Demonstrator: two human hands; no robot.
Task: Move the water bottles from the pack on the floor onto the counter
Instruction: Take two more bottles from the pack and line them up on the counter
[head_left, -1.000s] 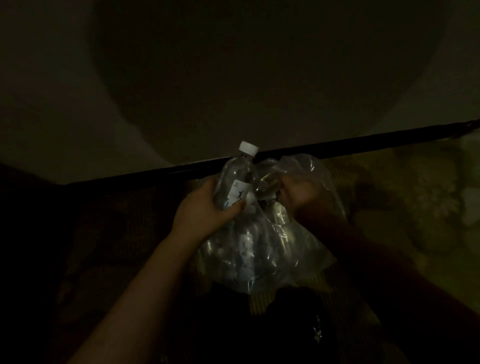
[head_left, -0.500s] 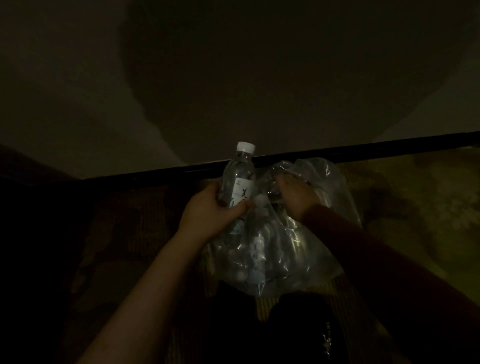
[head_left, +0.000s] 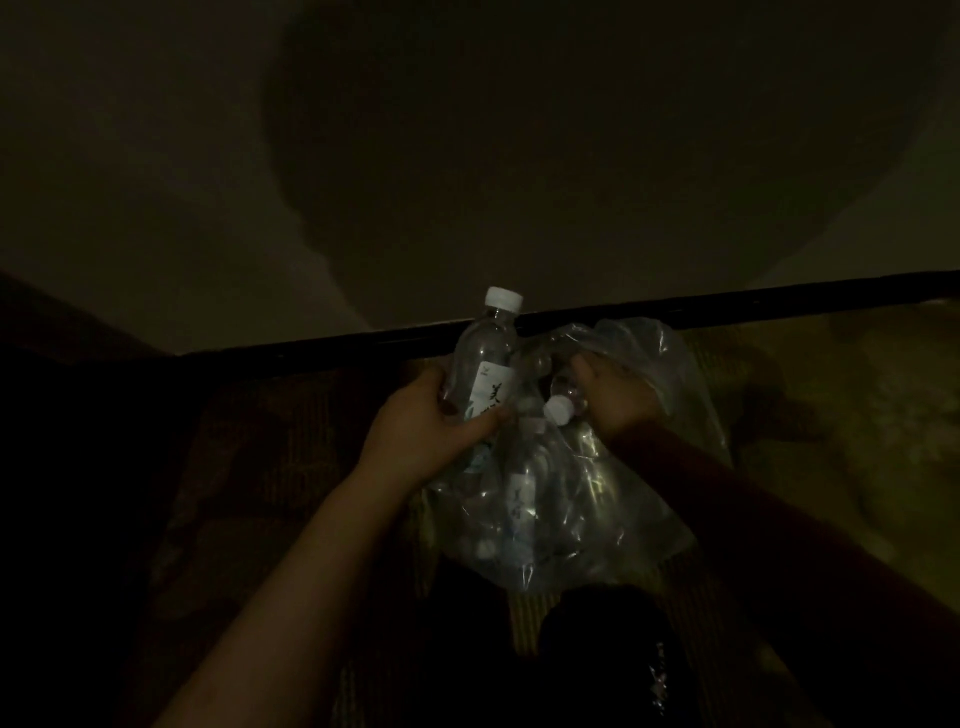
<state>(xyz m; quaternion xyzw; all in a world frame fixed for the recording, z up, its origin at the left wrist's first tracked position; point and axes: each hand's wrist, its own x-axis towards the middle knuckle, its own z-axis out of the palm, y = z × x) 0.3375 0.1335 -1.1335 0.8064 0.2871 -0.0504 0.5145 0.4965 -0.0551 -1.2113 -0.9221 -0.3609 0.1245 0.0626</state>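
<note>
In very dim light, the left hand (head_left: 423, 423) has its grip wrapped round the labelled middle of an upright bottle (head_left: 485, 358), thumb across the near side. The white cap stands clear above the torn plastic, against the dark baseboard (head_left: 727, 299) on the far side. Just right of it a second bottle (head_left: 563, 402) lies tilted, its cap pointing left and near. The right hand (head_left: 621, 402) seems to have its grip curled round this bottle's shoulder, though the gloom hides the fingers. Both bottles sit at the far, open end of the pack (head_left: 571, 519), which rests on the patterned floor (head_left: 831, 441) with more bottles lying loose inside the crumpled wrap. The step in hand looks like drawing these two out. To do it well, lift each one straight along its own axis so the slack film slides off and does not snag the label, and hold low enough on the body that it cannot swing. The second bottle wants righting as it comes free — its neck offers a poor hold. The table is out of view, so the carry upward has not begun.
</note>
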